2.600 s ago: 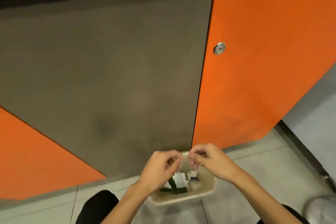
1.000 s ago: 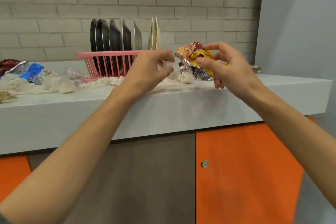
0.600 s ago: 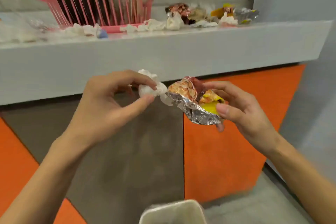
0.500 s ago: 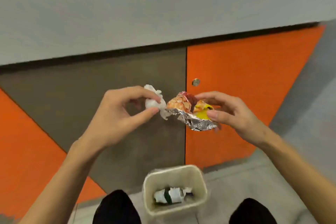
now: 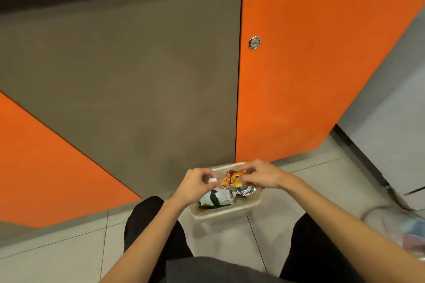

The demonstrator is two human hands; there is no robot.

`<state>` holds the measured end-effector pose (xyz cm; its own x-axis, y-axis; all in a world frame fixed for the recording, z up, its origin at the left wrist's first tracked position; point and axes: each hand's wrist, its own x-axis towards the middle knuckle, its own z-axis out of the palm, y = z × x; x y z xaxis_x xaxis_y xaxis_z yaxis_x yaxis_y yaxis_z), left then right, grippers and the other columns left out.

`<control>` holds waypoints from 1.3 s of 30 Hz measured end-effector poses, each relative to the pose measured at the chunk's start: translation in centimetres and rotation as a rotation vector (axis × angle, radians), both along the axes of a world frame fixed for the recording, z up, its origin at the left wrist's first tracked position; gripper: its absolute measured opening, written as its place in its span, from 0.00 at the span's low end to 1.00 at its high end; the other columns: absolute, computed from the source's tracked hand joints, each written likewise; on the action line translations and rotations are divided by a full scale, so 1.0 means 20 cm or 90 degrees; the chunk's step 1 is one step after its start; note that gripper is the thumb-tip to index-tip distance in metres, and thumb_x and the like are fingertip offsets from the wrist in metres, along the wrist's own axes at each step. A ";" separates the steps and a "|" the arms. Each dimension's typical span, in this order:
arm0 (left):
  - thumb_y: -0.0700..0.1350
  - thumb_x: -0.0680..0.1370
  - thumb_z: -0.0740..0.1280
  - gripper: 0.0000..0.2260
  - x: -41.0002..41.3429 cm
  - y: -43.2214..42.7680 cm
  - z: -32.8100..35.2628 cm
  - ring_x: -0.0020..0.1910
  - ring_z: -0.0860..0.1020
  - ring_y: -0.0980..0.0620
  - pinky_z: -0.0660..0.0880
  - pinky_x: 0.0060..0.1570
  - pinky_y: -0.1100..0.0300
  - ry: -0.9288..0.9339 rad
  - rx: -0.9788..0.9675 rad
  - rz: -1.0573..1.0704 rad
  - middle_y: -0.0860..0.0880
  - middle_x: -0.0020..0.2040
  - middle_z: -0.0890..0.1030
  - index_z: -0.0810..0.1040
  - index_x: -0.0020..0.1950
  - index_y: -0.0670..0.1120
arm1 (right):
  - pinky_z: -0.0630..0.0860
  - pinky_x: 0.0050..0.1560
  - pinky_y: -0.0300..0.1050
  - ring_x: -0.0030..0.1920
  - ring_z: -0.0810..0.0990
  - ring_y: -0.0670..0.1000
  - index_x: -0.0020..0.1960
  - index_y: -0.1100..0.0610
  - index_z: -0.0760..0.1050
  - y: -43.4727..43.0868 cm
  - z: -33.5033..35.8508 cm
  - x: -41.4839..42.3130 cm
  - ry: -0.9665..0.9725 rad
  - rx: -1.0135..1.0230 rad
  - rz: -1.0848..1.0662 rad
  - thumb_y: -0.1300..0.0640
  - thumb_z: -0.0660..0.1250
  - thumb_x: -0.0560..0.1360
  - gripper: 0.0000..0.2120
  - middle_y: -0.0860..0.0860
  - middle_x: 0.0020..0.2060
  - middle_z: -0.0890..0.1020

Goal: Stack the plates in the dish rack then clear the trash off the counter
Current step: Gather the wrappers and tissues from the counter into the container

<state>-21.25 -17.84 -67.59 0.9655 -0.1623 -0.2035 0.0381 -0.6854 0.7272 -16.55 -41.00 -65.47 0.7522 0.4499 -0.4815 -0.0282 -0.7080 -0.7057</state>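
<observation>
Head view: wrapper (image 5: pixel 236 183) left-to-right, tissue (image 5: pixel 213 179) alongside

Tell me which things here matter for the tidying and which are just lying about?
Part of the job: left hand pinching a white tissue; right hand holding a foil wrapper; bin below them, green packet inside.
Just lying about: orange cupboard door, its lock, a blurry clear bag at right.
</observation>
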 end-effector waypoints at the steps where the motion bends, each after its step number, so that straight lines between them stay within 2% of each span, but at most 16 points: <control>1: 0.45 0.73 0.73 0.04 0.01 0.00 -0.03 0.40 0.78 0.56 0.71 0.41 0.69 0.015 0.015 -0.004 0.55 0.42 0.81 0.83 0.47 0.50 | 0.73 0.31 0.35 0.29 0.78 0.52 0.66 0.46 0.76 0.01 -0.02 0.01 0.005 -0.025 0.011 0.46 0.69 0.72 0.22 0.49 0.50 0.84; 3: 0.44 0.74 0.72 0.11 0.03 0.00 -0.08 0.45 0.80 0.56 0.73 0.47 0.69 0.050 0.055 -0.025 0.53 0.51 0.82 0.82 0.56 0.49 | 0.74 0.34 0.34 0.30 0.79 0.49 0.70 0.45 0.71 0.02 -0.04 0.03 0.013 -0.090 0.061 0.44 0.68 0.73 0.26 0.51 0.57 0.82; 5: 0.44 0.74 0.71 0.17 0.06 0.01 -0.10 0.48 0.81 0.55 0.76 0.53 0.62 0.079 0.095 -0.057 0.52 0.59 0.81 0.79 0.63 0.49 | 0.76 0.47 0.39 0.34 0.79 0.47 0.73 0.45 0.67 0.02 -0.03 0.06 -0.008 -0.142 0.121 0.44 0.67 0.74 0.28 0.52 0.63 0.78; 8: 0.44 0.76 0.70 0.15 0.10 0.02 -0.01 0.43 0.81 0.58 0.79 0.52 0.57 0.065 0.083 -0.076 0.52 0.58 0.82 0.79 0.63 0.49 | 0.73 0.58 0.45 0.38 0.81 0.45 0.72 0.49 0.69 0.03 0.07 0.10 -0.040 -0.119 0.131 0.45 0.66 0.76 0.26 0.50 0.61 0.80; 10: 0.44 0.76 0.70 0.11 0.11 0.00 0.12 0.42 0.81 0.59 0.79 0.52 0.55 0.009 0.044 -0.071 0.53 0.51 0.84 0.81 0.59 0.51 | 0.75 0.56 0.43 0.39 0.85 0.46 0.68 0.52 0.74 0.04 0.18 0.10 -0.066 -0.083 0.126 0.48 0.67 0.76 0.21 0.48 0.54 0.83; 12: 0.42 0.76 0.69 0.09 0.10 -0.01 0.28 0.41 0.82 0.59 0.79 0.51 0.55 -0.061 0.006 -0.072 0.55 0.44 0.85 0.82 0.55 0.50 | 0.75 0.45 0.38 0.39 0.85 0.45 0.60 0.53 0.79 0.06 0.30 0.07 -0.116 -0.019 0.119 0.52 0.68 0.76 0.13 0.48 0.47 0.85; 14: 0.40 0.76 0.67 0.10 0.07 -0.01 0.45 0.39 0.82 0.61 0.79 0.46 0.57 -0.169 0.010 -0.093 0.57 0.41 0.84 0.83 0.53 0.52 | 0.74 0.39 0.35 0.36 0.84 0.44 0.51 0.53 0.82 0.09 0.46 0.01 -0.173 0.073 0.096 0.55 0.68 0.76 0.06 0.46 0.39 0.85; 17: 0.40 0.76 0.64 0.10 0.06 0.04 0.79 0.37 0.79 0.61 0.78 0.40 0.58 -0.395 0.045 -0.109 0.61 0.40 0.80 0.82 0.50 0.53 | 0.78 0.39 0.46 0.35 0.83 0.45 0.44 0.51 0.82 0.17 0.78 0.01 -0.317 0.202 0.091 0.58 0.67 0.77 0.05 0.48 0.34 0.83; 19: 0.37 0.76 0.66 0.09 0.04 0.08 1.06 0.37 0.79 0.59 0.76 0.37 0.62 -0.537 0.041 -0.095 0.62 0.40 0.78 0.83 0.49 0.48 | 0.78 0.39 0.51 0.35 0.82 0.48 0.43 0.54 0.82 0.22 1.05 0.01 -0.430 0.289 0.099 0.60 0.68 0.76 0.06 0.50 0.34 0.83; 21: 0.34 0.74 0.67 0.09 0.00 0.12 1.34 0.38 0.79 0.59 0.75 0.38 0.66 -0.672 0.075 -0.063 0.58 0.41 0.81 0.84 0.48 0.45 | 0.78 0.38 0.50 0.35 0.82 0.50 0.42 0.56 0.82 0.27 1.31 0.00 -0.526 0.378 0.111 0.62 0.68 0.76 0.06 0.50 0.35 0.83; 27: 0.34 0.77 0.65 0.07 -0.05 0.30 2.00 0.39 0.82 0.52 0.77 0.37 0.56 -0.947 0.178 0.053 0.50 0.42 0.83 0.83 0.48 0.41 | 0.78 0.36 0.52 0.34 0.81 0.51 0.42 0.64 0.80 0.45 1.93 0.06 -0.765 0.539 0.177 0.67 0.67 0.75 0.05 0.56 0.34 0.82; 29: 0.35 0.77 0.63 0.08 -0.02 0.36 2.20 0.39 0.82 0.52 0.77 0.36 0.58 -1.010 0.184 0.091 0.51 0.42 0.82 0.82 0.48 0.41 | 0.78 0.35 0.53 0.33 0.80 0.53 0.42 0.65 0.80 0.52 2.10 0.11 -0.840 0.553 0.185 0.66 0.66 0.75 0.05 0.58 0.34 0.81; 32: 0.37 0.74 0.64 0.08 0.14 0.52 2.38 0.38 0.81 0.53 0.76 0.38 0.63 -0.972 0.231 0.165 0.51 0.41 0.83 0.83 0.47 0.43 | 0.78 0.40 0.53 0.36 0.80 0.52 0.43 0.64 0.81 0.67 2.29 0.21 -0.885 0.513 0.147 0.63 0.66 0.73 0.06 0.55 0.36 0.82; 35: 0.35 0.70 0.65 0.11 0.32 0.65 2.38 0.44 0.80 0.52 0.76 0.47 0.62 -0.890 0.243 0.244 0.49 0.46 0.84 0.83 0.49 0.44 | 0.77 0.47 0.45 0.43 0.78 0.46 0.52 0.54 0.81 0.82 2.37 0.35 -0.874 0.299 0.131 0.56 0.68 0.73 0.08 0.49 0.46 0.81; 37: 0.33 0.68 0.65 0.13 0.36 0.67 2.35 0.49 0.77 0.51 0.72 0.52 0.63 -0.916 0.286 0.248 0.47 0.49 0.81 0.81 0.50 0.43 | 0.73 0.49 0.40 0.47 0.76 0.44 0.56 0.49 0.80 0.90 2.38 0.44 -0.800 0.125 0.186 0.53 0.68 0.74 0.11 0.47 0.53 0.79; 39: 0.34 0.68 0.66 0.13 0.35 0.67 2.35 0.52 0.75 0.50 0.70 0.55 0.61 -0.918 0.326 0.228 0.47 0.51 0.80 0.80 0.50 0.44 | 0.71 0.44 0.33 0.47 0.77 0.41 0.53 0.49 0.82 0.93 2.38 0.48 -0.714 0.080 0.212 0.55 0.68 0.76 0.08 0.45 0.53 0.81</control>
<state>-14.21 -4.47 -20.51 0.3592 -0.0968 0.9282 -0.2483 -0.9687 -0.0049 -6.87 -22.30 -17.91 0.5627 0.7016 0.4372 0.8265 -0.4863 -0.2834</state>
